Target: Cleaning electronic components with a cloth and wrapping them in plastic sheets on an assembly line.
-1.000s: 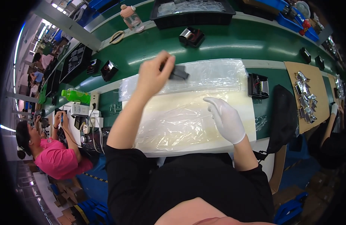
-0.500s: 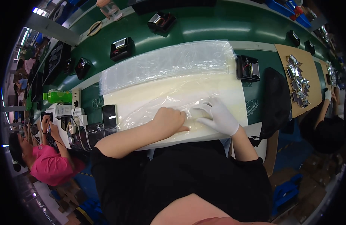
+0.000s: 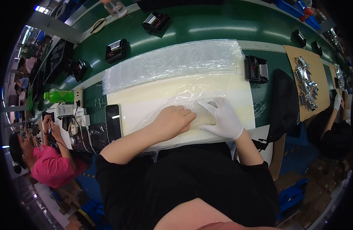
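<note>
My left hand [image 3: 174, 122] is bare and closed, its curled fingers pressed on a crinkled clear plastic bag [image 3: 184, 96]. The bag lies over a pale cream sheet stack [image 3: 237, 92] in front of me. Close on its right, my right hand [image 3: 224, 118] wears a white glove. Its thumb and fingers are spread apart over the plastic, with a gap between them. Beyond both hands, a flat pile of clear plastic bags [image 3: 172, 59] covers the far part of the sheets.
A phone [image 3: 113, 122] lies left of the sheets, near a power strip and a green bottle [image 3: 61, 96]. Black boxes with silver parts [image 3: 156, 23] stand on the green surface. One black box [image 3: 256, 69] sits right, beside a black bag [image 3: 281, 103] and cardboard with silver pieces [image 3: 307, 84].
My left hand has shifted slightly left and turned, its thumb now hidden. My right hand's fingers have straightened and spread. The black boxes at the far side have moved left.
</note>
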{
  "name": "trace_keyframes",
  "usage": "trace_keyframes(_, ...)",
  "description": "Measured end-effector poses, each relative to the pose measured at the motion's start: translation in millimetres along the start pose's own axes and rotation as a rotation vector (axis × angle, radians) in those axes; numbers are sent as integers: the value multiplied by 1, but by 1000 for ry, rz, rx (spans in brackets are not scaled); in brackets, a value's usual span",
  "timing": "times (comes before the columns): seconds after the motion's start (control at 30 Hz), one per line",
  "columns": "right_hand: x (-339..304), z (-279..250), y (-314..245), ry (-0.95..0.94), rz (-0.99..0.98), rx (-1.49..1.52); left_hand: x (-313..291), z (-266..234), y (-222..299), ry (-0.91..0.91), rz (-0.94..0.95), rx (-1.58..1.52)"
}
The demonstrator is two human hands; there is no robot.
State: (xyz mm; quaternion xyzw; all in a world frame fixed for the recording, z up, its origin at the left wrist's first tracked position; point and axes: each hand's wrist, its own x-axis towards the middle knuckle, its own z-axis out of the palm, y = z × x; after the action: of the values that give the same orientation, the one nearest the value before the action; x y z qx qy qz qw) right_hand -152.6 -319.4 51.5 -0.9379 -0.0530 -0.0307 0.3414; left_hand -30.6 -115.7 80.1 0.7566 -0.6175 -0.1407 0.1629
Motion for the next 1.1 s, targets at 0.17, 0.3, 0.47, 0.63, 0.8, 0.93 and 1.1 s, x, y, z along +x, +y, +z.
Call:
trace_keyframes(0.17, 2, -2, -5, 5, 14, 7, -1, 4, -3, 53, 4, 16)
trace_keyframes(0.3, 3, -1, -8, 27, 24, 11, -4, 10, -7, 70, -13, 17)
trace_keyframes(0.47, 4, 7, -1, 118, 48, 71, -7, 20, -17, 54, -44, -22)
trace_keyframes(0.63, 8, 5, 5, 216, 179, 352, -10, 16, -24, 6, -100, -172)
trace_keyframes(0.8, 13, -1, 3, 405, 289, 645, -17, 4, -29, -131, -192, -487)
trace_keyframes(0.93, 9, -3, 12, 545, 523, 1029, -27, -2, -35, -192, -270, -710)
trace_keyframes(1.1, -5, 6, 39, 679, 467, 1264, -24, -47, -61, -7, -509, -1156)
